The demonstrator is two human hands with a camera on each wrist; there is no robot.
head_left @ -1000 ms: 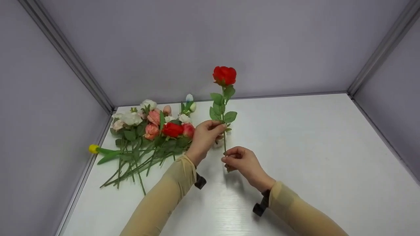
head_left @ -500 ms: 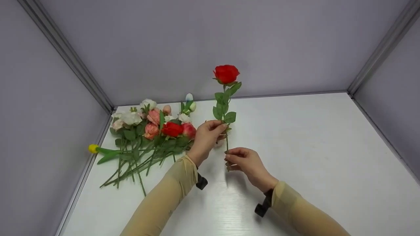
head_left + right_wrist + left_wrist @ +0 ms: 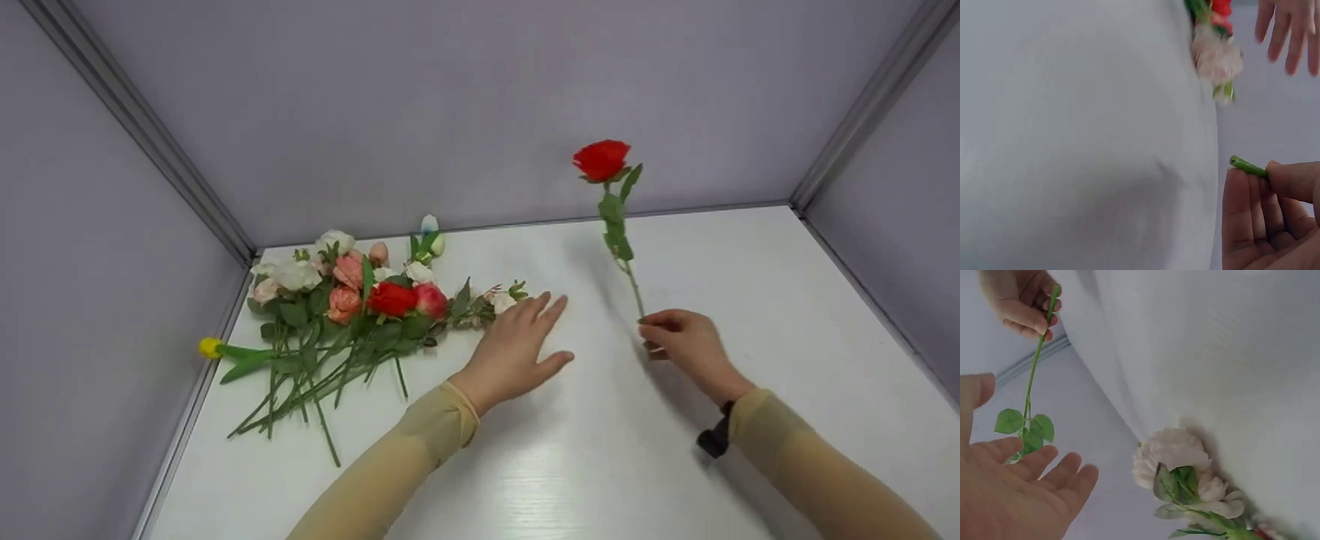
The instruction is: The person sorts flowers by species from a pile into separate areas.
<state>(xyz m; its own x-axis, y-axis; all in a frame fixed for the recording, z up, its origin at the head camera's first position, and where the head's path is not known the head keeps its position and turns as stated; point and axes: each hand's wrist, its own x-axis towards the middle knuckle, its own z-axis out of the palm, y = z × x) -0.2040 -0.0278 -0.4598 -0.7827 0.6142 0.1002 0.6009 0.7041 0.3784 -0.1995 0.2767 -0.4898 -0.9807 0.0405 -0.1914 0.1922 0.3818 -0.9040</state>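
Observation:
My right hand point(image 3: 691, 352) pinches the lower stem of a red rose point(image 3: 602, 160), which stands nearly upright with its bloom tilted to the left. In the right wrist view the cut end of the green stem point(image 3: 1248, 166) pokes out between thumb and fingers. My left hand point(image 3: 514, 352) holds nothing; its fingers are spread near a pale flower point(image 3: 503, 302) at the right end of the flower pile. The left wrist view shows the left palm point(image 3: 1022, 489) with fingers extended, the rose's leaves point(image 3: 1033, 430) beyond them.
A pile of flowers lies at the left of the white table point(image 3: 720, 300): white, pink and red blooms point(image 3: 392, 298), with stems pointing toward the front. A yellow tulip point(image 3: 211, 347) lies at the far left edge. Grey walls point(image 3: 480, 97) stand behind and at both sides.
My left hand has let go of the rose's stem and spread its fingers. My right hand has moved right with the rose, away from the left hand.

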